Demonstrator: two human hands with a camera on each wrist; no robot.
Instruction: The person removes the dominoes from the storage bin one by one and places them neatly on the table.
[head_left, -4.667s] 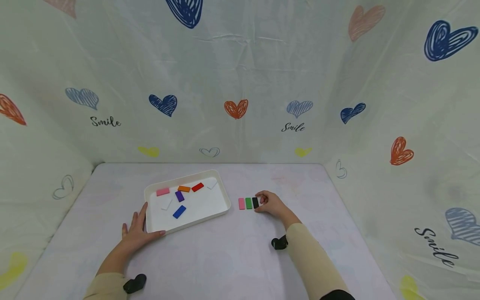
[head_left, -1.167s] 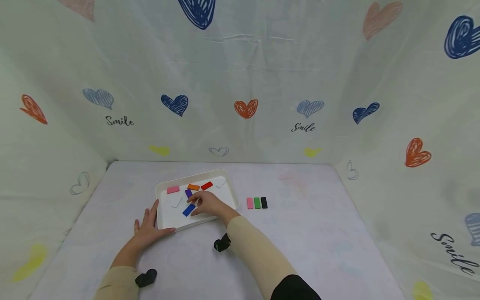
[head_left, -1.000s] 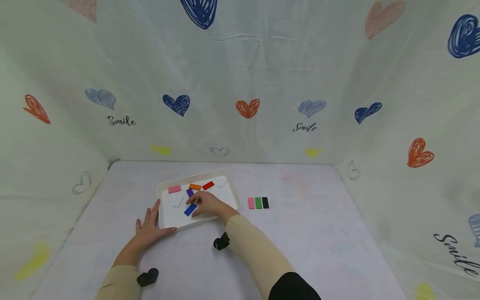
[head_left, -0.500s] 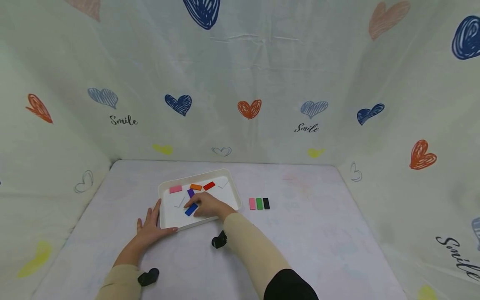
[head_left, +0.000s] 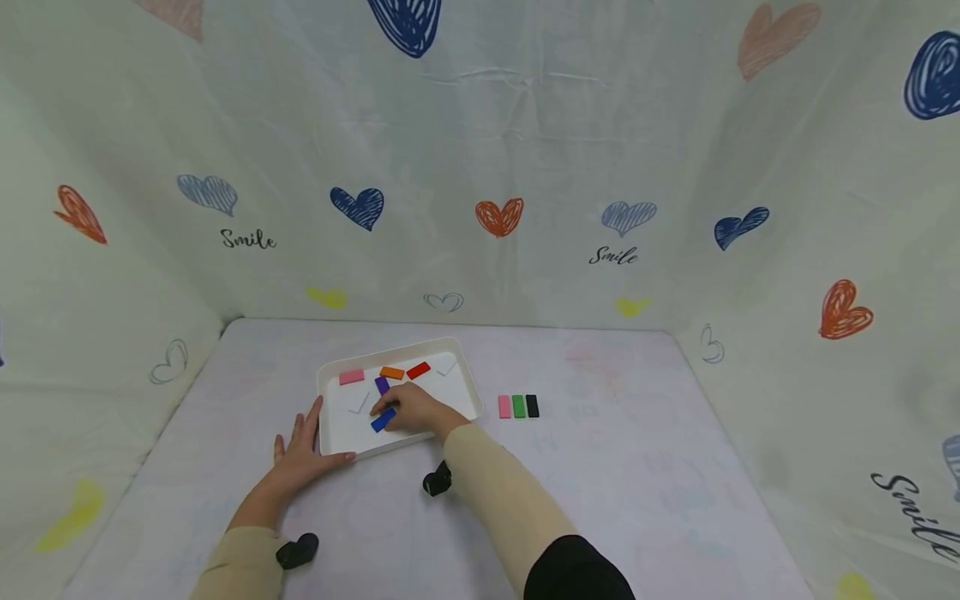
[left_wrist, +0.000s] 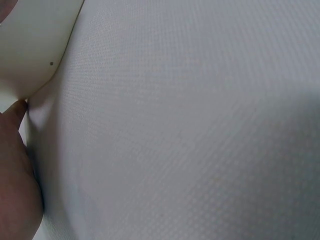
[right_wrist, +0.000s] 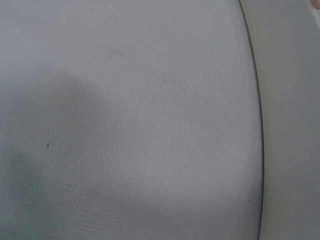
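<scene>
In the head view, my left hand (head_left: pixel 298 458) lies spread against the near left corner of a white tray (head_left: pixel 324 425), its thumb along the front wall and fingers along the left side. The left wrist view shows the thumb (left_wrist: pixel 17 112) at the tray's base. My right hand (head_left: pixel 412 410) reaches over the front rim and pinches a small flat blue block (head_left: pixel 383 420) between thumb and fingers. Close beyond it lies a purple block (head_left: pixel 382 385), partly behind the fingers. Pink (head_left: pixel 351 377), orange (head_left: pixel 392 373) and red (head_left: pixel 418 371) blocks lie along the tray's back.
Two white pieces, barely distinct from the tray floor, lie in it, one a white block (head_left: pixel 359 403) left of centre. Right of the tray, a pink tile (head_left: pixel 504 407), a green tile (head_left: pixel 518 407) and a black tile (head_left: pixel 532 406) stand side by side on the table (head_left: pixel 637 467).
My right hand has left the black tile in the row, moved left into the tray and closed its fingers on the blue block. My left hand stays at the tray's corner.
</scene>
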